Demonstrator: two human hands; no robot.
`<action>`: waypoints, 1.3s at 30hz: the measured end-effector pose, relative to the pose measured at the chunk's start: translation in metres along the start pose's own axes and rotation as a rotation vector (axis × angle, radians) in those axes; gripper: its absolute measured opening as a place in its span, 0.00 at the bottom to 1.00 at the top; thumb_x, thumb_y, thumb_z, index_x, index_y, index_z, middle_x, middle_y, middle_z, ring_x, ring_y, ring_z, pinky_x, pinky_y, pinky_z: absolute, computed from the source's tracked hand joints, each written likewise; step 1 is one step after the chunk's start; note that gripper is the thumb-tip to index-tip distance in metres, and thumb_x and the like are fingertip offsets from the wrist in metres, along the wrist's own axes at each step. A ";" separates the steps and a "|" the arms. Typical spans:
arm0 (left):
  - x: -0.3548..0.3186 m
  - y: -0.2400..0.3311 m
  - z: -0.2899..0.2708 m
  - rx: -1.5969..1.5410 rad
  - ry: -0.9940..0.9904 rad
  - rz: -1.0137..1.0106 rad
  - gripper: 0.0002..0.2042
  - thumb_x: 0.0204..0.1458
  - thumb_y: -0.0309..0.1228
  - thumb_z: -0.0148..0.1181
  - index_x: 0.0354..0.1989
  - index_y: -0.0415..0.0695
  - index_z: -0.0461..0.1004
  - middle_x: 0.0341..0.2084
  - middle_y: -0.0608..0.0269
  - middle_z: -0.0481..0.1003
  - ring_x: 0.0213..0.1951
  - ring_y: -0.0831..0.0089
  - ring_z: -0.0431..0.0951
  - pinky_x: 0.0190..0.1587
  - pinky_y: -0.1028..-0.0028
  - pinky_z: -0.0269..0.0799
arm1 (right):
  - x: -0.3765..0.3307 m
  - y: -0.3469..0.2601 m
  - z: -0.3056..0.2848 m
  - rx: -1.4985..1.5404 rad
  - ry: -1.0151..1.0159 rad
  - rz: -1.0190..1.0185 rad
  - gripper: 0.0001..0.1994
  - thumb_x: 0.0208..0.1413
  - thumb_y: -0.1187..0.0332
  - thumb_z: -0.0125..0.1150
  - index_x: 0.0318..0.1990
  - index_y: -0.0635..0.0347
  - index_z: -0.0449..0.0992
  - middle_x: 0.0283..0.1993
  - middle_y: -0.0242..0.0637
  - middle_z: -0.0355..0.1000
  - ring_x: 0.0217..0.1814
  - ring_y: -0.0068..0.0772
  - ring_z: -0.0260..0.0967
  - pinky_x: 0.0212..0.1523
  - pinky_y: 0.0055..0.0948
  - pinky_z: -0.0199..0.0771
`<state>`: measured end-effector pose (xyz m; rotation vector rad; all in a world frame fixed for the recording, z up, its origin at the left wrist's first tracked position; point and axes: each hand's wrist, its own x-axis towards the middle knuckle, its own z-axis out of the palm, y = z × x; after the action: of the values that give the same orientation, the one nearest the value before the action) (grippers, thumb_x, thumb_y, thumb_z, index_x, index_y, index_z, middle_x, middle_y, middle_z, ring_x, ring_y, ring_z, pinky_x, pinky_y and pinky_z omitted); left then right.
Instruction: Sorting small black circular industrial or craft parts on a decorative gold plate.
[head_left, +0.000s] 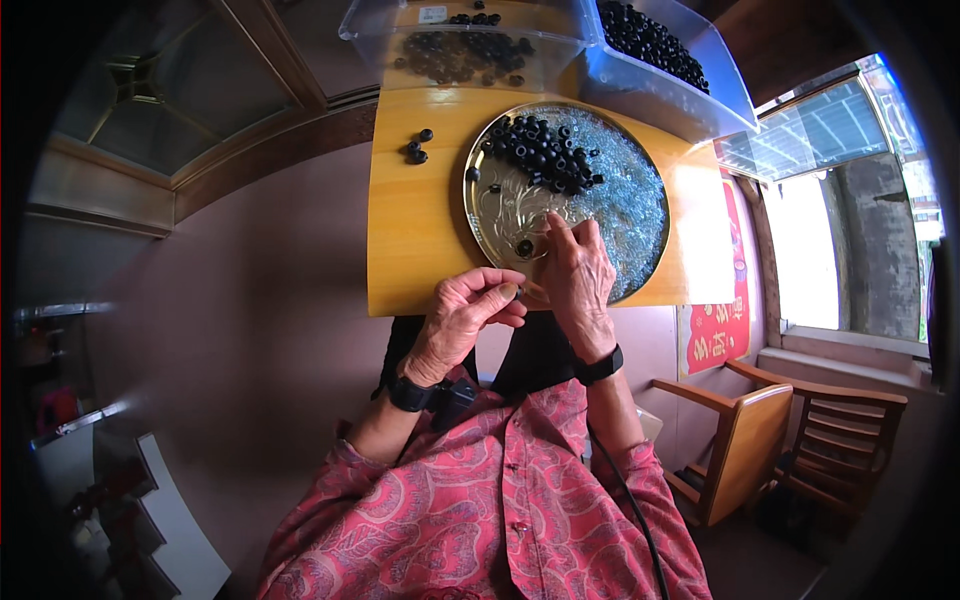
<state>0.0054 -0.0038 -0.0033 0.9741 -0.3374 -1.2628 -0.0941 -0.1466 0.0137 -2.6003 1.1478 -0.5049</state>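
Round engraved metal tray (pixel 508 207) on a yellow wooden table (pixel 410 220). Black beads (pixel 545 155) are heaped at its far side; tiny translucent bluish pieces (pixel 632 180) cover its right part. A single black bead (pixel 525 248) lies near the right hand (pixel 580 265), whose fingertips are bunched over the tray; whether they grip anything cannot be told. The left hand (pixel 470 315), at the near rim, pinches a small dark piece (pixel 519 294) between thumb and forefinger. Behind, the left clear plastic bin (pixel 560 65) contains scattered black beads; the right clear plastic bin (pixel 650 95), many more.
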 end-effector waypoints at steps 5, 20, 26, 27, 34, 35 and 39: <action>0.000 0.002 -0.001 -0.082 -0.018 0.003 0.11 0.60 0.27 0.55 0.48 0.36 0.74 0.35 0.61 0.78 0.35 0.75 0.80 0.40 0.74 0.80 | 0.005 0.005 0.006 -0.006 0.028 -0.038 0.11 0.47 0.73 0.58 0.40 0.55 0.75 0.37 0.41 0.64 0.40 0.44 0.70 0.33 0.41 0.72; 0.002 -0.001 -0.001 -0.256 0.010 0.022 0.13 0.60 0.28 0.56 0.52 0.39 0.73 0.37 0.63 0.78 0.38 0.77 0.80 0.43 0.76 0.79 | -0.038 -0.004 -0.023 0.462 -0.065 -0.182 0.08 0.51 0.81 0.55 0.39 0.63 0.70 0.37 0.44 0.67 0.40 0.51 0.69 0.34 0.44 0.72; 0.002 -0.001 0.002 -0.231 0.001 0.017 0.12 0.60 0.28 0.56 0.51 0.40 0.74 0.37 0.63 0.78 0.38 0.78 0.79 0.43 0.77 0.79 | -0.048 -0.011 -0.027 0.550 -0.104 -0.144 0.07 0.52 0.81 0.53 0.39 0.63 0.72 0.37 0.42 0.68 0.38 0.48 0.69 0.34 0.41 0.72; 0.001 -0.002 0.003 -0.211 0.003 0.026 0.12 0.60 0.28 0.55 0.52 0.40 0.73 0.39 0.62 0.78 0.38 0.78 0.79 0.43 0.77 0.78 | -0.050 -0.011 -0.027 0.570 -0.092 -0.124 0.07 0.53 0.81 0.53 0.39 0.63 0.71 0.36 0.42 0.68 0.37 0.48 0.69 0.33 0.41 0.72; -0.002 0.003 0.004 -0.295 0.020 0.029 0.12 0.62 0.28 0.52 0.51 0.38 0.73 0.41 0.57 0.78 0.39 0.73 0.80 0.45 0.75 0.79 | -0.058 -0.013 -0.024 0.676 -0.131 0.003 0.03 0.61 0.77 0.51 0.41 0.63 0.67 0.30 0.43 0.66 0.24 0.41 0.68 0.27 0.36 0.69; -0.002 0.002 0.003 -0.302 0.015 0.029 0.12 0.62 0.27 0.52 0.51 0.37 0.73 0.41 0.57 0.78 0.39 0.72 0.81 0.46 0.74 0.79 | -0.059 -0.013 -0.024 0.677 -0.121 -0.008 0.02 0.61 0.76 0.51 0.40 0.62 0.67 0.30 0.43 0.66 0.23 0.39 0.68 0.26 0.35 0.69; -0.002 0.000 0.001 -0.321 -0.003 0.030 0.12 0.62 0.27 0.51 0.51 0.36 0.72 0.41 0.55 0.78 0.41 0.70 0.81 0.47 0.72 0.79 | -0.061 -0.011 -0.021 0.686 -0.095 -0.027 0.02 0.61 0.76 0.51 0.40 0.63 0.67 0.29 0.42 0.66 0.21 0.36 0.67 0.24 0.33 0.68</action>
<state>0.0041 -0.0025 -0.0019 0.6903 -0.1437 -1.2453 -0.1336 -0.0955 0.0241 -2.0176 0.7342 -0.6364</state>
